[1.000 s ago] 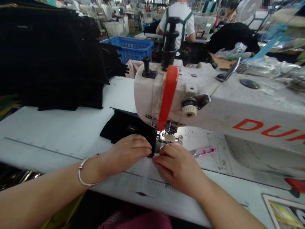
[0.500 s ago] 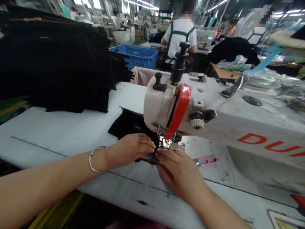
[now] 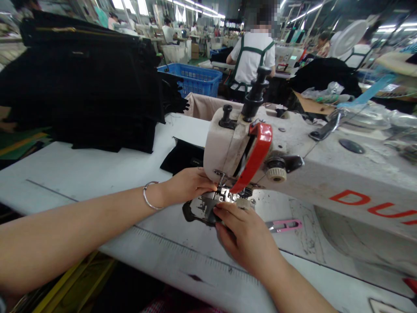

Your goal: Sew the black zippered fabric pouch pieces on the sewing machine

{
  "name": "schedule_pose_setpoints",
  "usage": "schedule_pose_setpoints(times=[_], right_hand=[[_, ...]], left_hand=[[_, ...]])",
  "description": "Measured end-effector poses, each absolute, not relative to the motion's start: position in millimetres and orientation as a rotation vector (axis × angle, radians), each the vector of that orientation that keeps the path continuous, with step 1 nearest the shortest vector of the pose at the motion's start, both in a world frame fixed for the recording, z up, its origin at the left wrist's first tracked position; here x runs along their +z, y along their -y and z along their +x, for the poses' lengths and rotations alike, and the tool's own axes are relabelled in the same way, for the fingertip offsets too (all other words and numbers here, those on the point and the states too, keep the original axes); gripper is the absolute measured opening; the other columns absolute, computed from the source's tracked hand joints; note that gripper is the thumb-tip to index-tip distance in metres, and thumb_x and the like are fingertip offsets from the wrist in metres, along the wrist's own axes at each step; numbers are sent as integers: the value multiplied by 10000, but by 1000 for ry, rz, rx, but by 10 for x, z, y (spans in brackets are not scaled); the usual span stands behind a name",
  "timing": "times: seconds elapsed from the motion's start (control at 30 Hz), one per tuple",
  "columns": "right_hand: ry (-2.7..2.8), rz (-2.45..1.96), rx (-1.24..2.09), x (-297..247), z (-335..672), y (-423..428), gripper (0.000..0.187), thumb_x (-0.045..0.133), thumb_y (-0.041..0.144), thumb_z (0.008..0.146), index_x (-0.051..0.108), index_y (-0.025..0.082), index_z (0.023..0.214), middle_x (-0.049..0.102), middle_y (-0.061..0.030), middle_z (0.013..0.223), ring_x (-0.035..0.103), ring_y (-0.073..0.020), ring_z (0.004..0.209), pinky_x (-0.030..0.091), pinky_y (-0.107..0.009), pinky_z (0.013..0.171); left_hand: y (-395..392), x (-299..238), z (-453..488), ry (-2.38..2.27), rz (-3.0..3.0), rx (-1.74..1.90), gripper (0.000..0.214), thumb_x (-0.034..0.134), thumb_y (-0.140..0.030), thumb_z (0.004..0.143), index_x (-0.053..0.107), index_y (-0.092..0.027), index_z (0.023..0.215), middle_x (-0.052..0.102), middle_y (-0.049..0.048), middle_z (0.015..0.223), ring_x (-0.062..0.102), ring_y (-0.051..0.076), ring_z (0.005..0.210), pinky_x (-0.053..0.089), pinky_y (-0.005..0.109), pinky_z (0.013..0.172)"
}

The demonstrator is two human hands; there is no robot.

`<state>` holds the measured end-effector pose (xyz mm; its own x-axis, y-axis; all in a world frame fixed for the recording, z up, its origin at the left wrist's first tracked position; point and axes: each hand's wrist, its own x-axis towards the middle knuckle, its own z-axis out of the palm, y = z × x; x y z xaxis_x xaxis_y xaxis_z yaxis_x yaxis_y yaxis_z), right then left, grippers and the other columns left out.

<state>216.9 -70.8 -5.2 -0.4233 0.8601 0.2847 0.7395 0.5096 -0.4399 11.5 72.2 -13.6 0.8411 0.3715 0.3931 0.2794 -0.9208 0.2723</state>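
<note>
A flat, labelled black fabric piece (image 3: pixel 177 157) meets a bare left hand (image 3: pixel 185 186), seemingly steadying it beside the shiny metal presser foot (image 3: pixel 226 194), while a bare right hand (image 3: pixel 243 226) rests close, neither grip discernible, near pink-handled metal snips (image 3: pixel 285 225) apparently kept within reach.

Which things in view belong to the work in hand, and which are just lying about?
In the work:
- black cloth, by the left hand
- sewing machine, right hand near its needle area
- black stack, perhaps more pieces

Lying about:
- pink snips
- blue basket
</note>
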Motion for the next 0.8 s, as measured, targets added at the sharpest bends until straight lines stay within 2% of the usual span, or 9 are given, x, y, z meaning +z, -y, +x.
schedule_pose_setpoints(times=[0.33, 0.47, 0.63, 0.8], right_hand=[[2280, -1315, 344, -35, 2157, 711, 287, 517, 175, 931, 631, 160, 1194, 644, -110, 1207, 600, -272, 1030, 530, -469, 863], [2270, -1303, 341, -25, 2160, 708, 281, 518, 164, 930, 639, 158, 1183, 643, -104, 1213, 585, -272, 1048, 524, -466, 887], [2271, -1274, 312, -26, 2162, 714, 272, 515, 159, 933, 649, 165, 1170, 661, -117, 1170, 604, -250, 987, 538, -446, 852], [2264, -1244, 301, -33, 2159, 722, 301, 515, 129, 921, 629, 175, 1195, 660, -111, 1170, 599, -248, 1029, 530, -445, 887]], left_hand=[[-671, -67, 127, -598, 2789, 559, 236, 503, -268, 984, 731, -206, 1006, 715, 53, 1089, 646, 221, 1039, 515, 367, 926], [-491, 116, 161, -603, 2816, 421, 220, 495, -202, 981, 708, -179, 1028, 705, 62, 1126, 640, 223, 1074, 490, 369, 968], [-361, 265, 191, -614, 2794, 249, 223, 494, -120, 963, 707, -145, 1022, 716, 67, 1068, 661, 213, 1012, 506, 348, 931], [-335, 269, 178, -693, 2668, 320, 252, 558, -91, 907, 690, -177, 1103, 685, 62, 1158, 621, 212, 1118, 476, 372, 1022]])
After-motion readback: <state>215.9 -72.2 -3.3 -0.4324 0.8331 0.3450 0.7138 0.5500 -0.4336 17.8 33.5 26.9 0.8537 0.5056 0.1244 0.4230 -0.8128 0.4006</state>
